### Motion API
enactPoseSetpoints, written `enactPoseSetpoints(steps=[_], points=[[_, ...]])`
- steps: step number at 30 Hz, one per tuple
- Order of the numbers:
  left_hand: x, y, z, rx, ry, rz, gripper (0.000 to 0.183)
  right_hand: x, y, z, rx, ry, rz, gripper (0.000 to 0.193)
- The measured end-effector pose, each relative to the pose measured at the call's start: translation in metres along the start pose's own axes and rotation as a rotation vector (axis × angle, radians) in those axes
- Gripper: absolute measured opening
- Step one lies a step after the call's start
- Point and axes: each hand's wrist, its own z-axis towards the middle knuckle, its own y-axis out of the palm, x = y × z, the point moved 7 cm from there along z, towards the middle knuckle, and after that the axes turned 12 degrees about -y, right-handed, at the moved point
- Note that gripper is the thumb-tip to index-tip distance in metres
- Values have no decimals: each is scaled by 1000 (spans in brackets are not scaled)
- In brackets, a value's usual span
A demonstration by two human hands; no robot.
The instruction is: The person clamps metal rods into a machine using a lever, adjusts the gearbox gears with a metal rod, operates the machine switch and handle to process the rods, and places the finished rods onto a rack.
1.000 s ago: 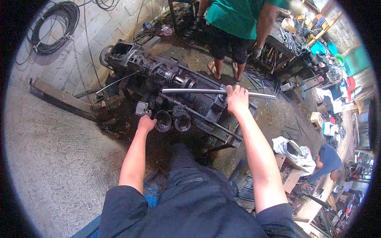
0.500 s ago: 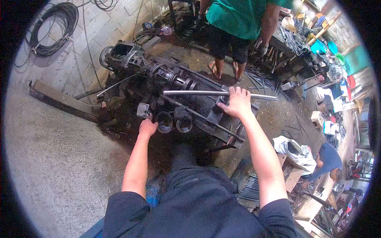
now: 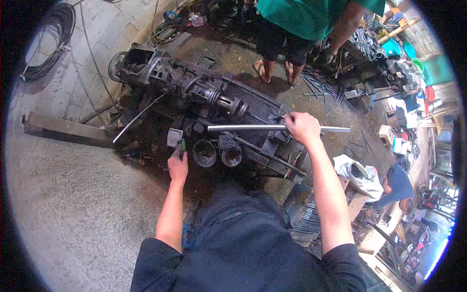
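My right hand point(image 3: 303, 128) is closed around a long, bright metal rod point(image 3: 245, 128), which lies almost level from left to right above the machine's rails. Beneath it stands a dark, greasy machine point(image 3: 214, 95) with a round spindle head and two long guide bars. My left hand point(image 3: 178, 168) is at a small grey switch box point(image 3: 174, 137) on the machine's near side, with forefinger and thumb apart. A bit of green shows at its fingertip; whether the finger presses it, I cannot tell. Two round tins point(image 3: 204, 153) hang beside the box, with dark stuff inside.
Beyond the machine a person in a green shirt point(image 3: 294, 19) stands in sandals. Rods point(image 3: 321, 87) litter the floor by their feet. At right are a white cloth bundle point(image 3: 359, 177) and stacked rods point(image 3: 310, 216). A steel beam point(image 3: 68, 130) lies left; coiled cable point(image 3: 53, 44) hangs on the wall.
The view has shifted a little. My right hand and the rod are lower and farther right over the machine. My left hand's forefinger and thumb now show spread beside the switch box.
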Motion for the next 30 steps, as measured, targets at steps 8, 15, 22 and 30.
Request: enactPoseSetpoints(steps=[8, 15, 22, 30], points=[[-40, 28, 24, 20, -63, -55, 36, 4, 1, 10, -65, 96, 33, 40], [-23, 16, 21, -68, -101, -24, 39, 9, 0, 10, 6, 102, 55, 38], [-30, 13, 16, -106, -20, -7, 37, 1, -3, 9, 60, 77, 1, 38], [-26, 11, 18, -71, 80, 59, 32, -3, -5, 8, 66, 45, -5, 36]])
